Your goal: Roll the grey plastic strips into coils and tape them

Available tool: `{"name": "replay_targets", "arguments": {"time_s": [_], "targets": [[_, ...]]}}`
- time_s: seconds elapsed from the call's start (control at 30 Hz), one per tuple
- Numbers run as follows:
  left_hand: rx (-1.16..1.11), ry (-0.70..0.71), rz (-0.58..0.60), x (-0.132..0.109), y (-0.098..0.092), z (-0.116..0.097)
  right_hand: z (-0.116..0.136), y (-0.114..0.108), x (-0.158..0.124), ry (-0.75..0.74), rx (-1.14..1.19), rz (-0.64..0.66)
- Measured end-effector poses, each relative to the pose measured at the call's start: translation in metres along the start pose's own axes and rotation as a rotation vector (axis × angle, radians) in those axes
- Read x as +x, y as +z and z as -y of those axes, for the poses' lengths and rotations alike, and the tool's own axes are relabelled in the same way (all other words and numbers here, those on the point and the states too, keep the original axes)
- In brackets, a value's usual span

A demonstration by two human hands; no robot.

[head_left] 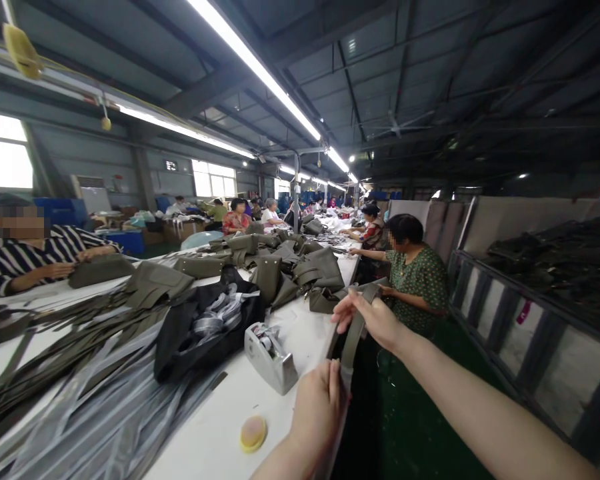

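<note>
An olive-grey strap (353, 341) runs between my hands beyond the table's right edge. My left hand (319, 397) is closed on its lower part, fingers curled. Higher up, my right hand (373, 319) has the strap between its thumb and fingers, the fingers pointing left. Part of the strap is hidden behind this hand. To the left of my hands, a grey tape dispenser (270, 357) stands on the white table (205, 437). A small round yellow-rimmed pad (253, 433) lies nearer to me.
Long straps and clear strips (90, 407) cover the table's left. A black bag (180, 333) holds clear material. Olive bag pieces (310, 267) are heaped beyond. Co-workers sit at left (55, 257) and at right (417, 277). A large bin (530, 333) stands right.
</note>
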State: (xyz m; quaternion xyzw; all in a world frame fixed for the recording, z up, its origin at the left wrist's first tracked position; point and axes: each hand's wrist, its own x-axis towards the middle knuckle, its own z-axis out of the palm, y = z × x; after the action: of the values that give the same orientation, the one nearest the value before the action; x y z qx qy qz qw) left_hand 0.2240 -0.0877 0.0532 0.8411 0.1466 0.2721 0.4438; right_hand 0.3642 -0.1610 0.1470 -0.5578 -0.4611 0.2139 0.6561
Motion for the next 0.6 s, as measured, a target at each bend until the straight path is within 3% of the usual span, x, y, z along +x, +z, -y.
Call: {"name": "replay_targets", "arguments": {"time_s": [0.1, 0.2, 0.27, 0.33, 0.43, 0.5, 0.6], "targets": [[-0.076, 0.015, -0.026, 0.013, -0.007, -0.012, 0.008, 0.007, -0.003, -0.028, -0.188, 0.251], [-0.139, 0.040, -0.112, 0.029, -0.014, -0.023, 0.008, 0.021, -0.006, -0.090, -0.334, 0.354], [-0.079, 0.078, -0.202, 0.035, -0.016, -0.024, 0.010, 0.023, -0.001, -0.083, -0.269, 0.275], [0.025, 0.103, -0.259, 0.037, -0.014, -0.020, 0.014, 0.017, 0.010, -0.031, -0.063, 0.105], [0.113, 0.094, -0.229, 0.035, -0.009, -0.014, 0.023, 0.002, 0.028, 0.059, 0.180, -0.087], [0.090, 0.088, -0.198, 0.036, -0.009, -0.015, 0.027, -0.002, 0.035, 0.079, 0.163, -0.045], [0.020, 0.119, -0.201, 0.044, -0.020, -0.031, 0.033, 0.005, 0.037, 0.056, 0.059, 0.138]]}}
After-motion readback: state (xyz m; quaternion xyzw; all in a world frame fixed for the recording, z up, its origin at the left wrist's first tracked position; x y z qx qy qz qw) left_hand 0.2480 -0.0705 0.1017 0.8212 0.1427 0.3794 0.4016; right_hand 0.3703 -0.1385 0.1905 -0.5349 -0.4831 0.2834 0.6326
